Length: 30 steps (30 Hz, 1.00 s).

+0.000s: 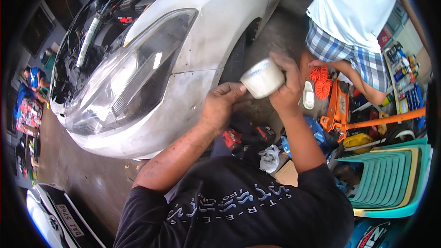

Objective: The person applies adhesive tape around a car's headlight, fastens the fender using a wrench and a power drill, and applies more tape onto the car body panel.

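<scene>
A roll of cream-white masking tape (263, 81) is held up in front of my chest, beside the car's front fender. My right hand (285, 82) grips it from the right side, with the fingers around its upper edge and the thumb below. On the other side, my left hand (222, 104) is closed in a pinch, thumb and finger at the roll's left edge. Whether a loose tape end lies between those fingertips is too small to tell. Just left of my hands is the car's clear headlight (138, 73), set in a dull whitish bumper.
The car's engine bay (117, 11) stands open. A person in a white shirt (353, 9) is at the right, near an orange floor jack (339, 105) and a coiled orange hose (320, 81). Stacked green plastic chairs (381, 177), a red power tool (233, 140) and a detached bumper (55, 216) lie around.
</scene>
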Available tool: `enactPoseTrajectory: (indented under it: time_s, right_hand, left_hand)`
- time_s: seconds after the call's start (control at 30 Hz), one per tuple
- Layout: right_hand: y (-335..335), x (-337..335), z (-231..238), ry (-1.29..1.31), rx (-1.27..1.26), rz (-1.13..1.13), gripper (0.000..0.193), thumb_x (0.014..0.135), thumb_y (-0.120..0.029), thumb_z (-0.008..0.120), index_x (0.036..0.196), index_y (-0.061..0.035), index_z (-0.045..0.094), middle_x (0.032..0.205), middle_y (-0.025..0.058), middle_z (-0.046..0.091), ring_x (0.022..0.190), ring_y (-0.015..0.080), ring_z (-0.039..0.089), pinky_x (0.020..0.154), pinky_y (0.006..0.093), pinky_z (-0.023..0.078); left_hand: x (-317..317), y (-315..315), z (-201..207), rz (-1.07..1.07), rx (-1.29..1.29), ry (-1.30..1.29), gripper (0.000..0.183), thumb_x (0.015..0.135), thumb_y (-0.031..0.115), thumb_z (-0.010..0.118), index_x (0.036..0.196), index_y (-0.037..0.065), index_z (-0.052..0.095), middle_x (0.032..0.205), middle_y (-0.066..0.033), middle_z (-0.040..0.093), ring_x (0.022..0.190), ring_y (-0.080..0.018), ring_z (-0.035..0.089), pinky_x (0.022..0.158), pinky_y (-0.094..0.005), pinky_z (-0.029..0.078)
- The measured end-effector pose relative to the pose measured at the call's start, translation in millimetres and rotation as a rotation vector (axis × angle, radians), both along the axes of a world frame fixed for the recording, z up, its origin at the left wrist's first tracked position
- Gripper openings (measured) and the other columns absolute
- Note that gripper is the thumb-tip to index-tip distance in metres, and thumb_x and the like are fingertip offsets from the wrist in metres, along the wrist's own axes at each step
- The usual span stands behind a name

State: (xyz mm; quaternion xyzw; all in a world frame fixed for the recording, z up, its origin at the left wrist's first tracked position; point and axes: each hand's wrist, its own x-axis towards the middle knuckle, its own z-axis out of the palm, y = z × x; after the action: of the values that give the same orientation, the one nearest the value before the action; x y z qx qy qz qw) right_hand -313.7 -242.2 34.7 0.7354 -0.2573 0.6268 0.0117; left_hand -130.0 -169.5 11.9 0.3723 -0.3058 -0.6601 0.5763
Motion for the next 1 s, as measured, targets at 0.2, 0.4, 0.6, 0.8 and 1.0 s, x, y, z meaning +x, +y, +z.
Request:
enactPoseTrajectory:
  time_s: [0.2, 0.4, 0.6, 0.8, 1.0]
  right_hand:
    - [-3, -27, -54, 0.12, 0.238, -0.11, 0.039, 0.085, -0.001, 0.077, 0.118, -0.002, 0.058, 0.113, 0.0189, 0.073, 0.099, 0.0341, 0.074, 0.084, 0.0408, 0.058]
    - [-19, -32, -50, 0.144, 0.279, -0.171, 0.027, 0.086, -0.001, 0.072, 0.113, -0.0036, 0.066, 0.102, 0.0151, 0.073, 0.095, 0.0323, 0.074, 0.082, 0.0397, 0.056]
    - [-10, -4, -58, 0.109, 0.307, -0.06, 0.033, 0.084, -0.001, 0.074, 0.116, -0.0019, 0.064, 0.104, 0.0163, 0.074, 0.098, 0.0362, 0.074, 0.087, 0.0421, 0.057]
    - [-8, 6, -69, 0.057, 0.304, -0.046, 0.035, 0.084, -0.003, 0.076, 0.116, -0.0004, 0.064, 0.105, 0.017, 0.075, 0.097, 0.0359, 0.074, 0.086, 0.0421, 0.057]
    - [-6, 2, -74, 0.07, 0.259, -0.066, 0.038, 0.082, -0.003, 0.078, 0.117, -0.0007, 0.063, 0.11, 0.0185, 0.073, 0.101, 0.0376, 0.072, 0.088, 0.0431, 0.057]
  left_hand:
    - [-15, 9, -79, 0.003, -0.026, -0.264, 0.015, 0.104, 0.02, 0.069, 0.099, 0.006, 0.067, 0.089, -0.0075, 0.074, 0.081, -0.0144, 0.07, 0.073, -0.0308, 0.058]
    - [5, 8, -84, 0.005, 0.123, -0.164, 0.023, 0.104, 0.018, 0.068, 0.119, 0.001, 0.065, 0.108, -0.0113, 0.073, 0.102, -0.0197, 0.071, 0.088, -0.0341, 0.06]
    - [6, 5, -55, 0.026, 0.021, -0.041, 0.051, 0.101, 0.013, 0.07, 0.144, -0.009, 0.054, 0.125, -0.0158, 0.07, 0.12, -0.0237, 0.067, 0.107, -0.0348, 0.054]
    - [3, -7, -65, -0.018, 0.086, 0.014, 0.038, 0.099, 0.008, 0.073, 0.131, -0.008, 0.063, 0.123, -0.017, 0.071, 0.112, -0.0211, 0.068, 0.1, -0.0314, 0.055]
    - [-2, -16, -73, 0.051, 0.115, -0.176, 0.015, 0.098, 0.009, 0.073, 0.105, -0.004, 0.071, 0.099, -0.0076, 0.073, 0.09, -0.0143, 0.068, 0.082, -0.0272, 0.055]
